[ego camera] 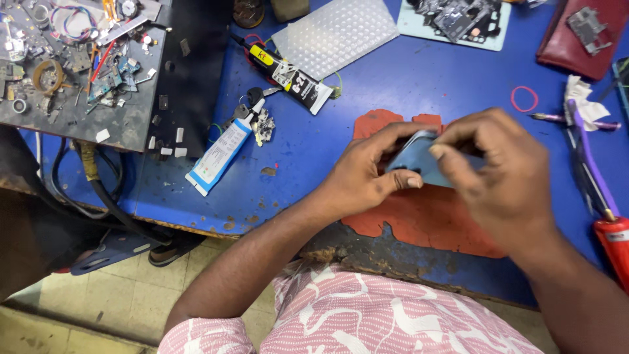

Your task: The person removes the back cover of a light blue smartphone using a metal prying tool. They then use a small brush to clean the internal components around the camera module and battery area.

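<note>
A thin blue-grey phone [417, 159] is held tilted just above a worn orange mat [419, 219] on the blue workbench [314, 141]. My left hand [367, 172] grips its left edge, thumb along the bottom side. My right hand [501, 180] covers the phone's right half, with the thumb and fingers pinching its upper edge. Most of the phone is hidden under my hands.
A white-and-blue glue tube [221, 153] and a black-and-yellow adhesive tube [291, 77] lie to the left. A clear bubble sheet [337, 34], a parts tray [455, 23], a red pouch [583, 36], a red rubber band [524, 99] and a purple tool [590, 154] sit around. A cluttered grey plate [75, 62] is far left.
</note>
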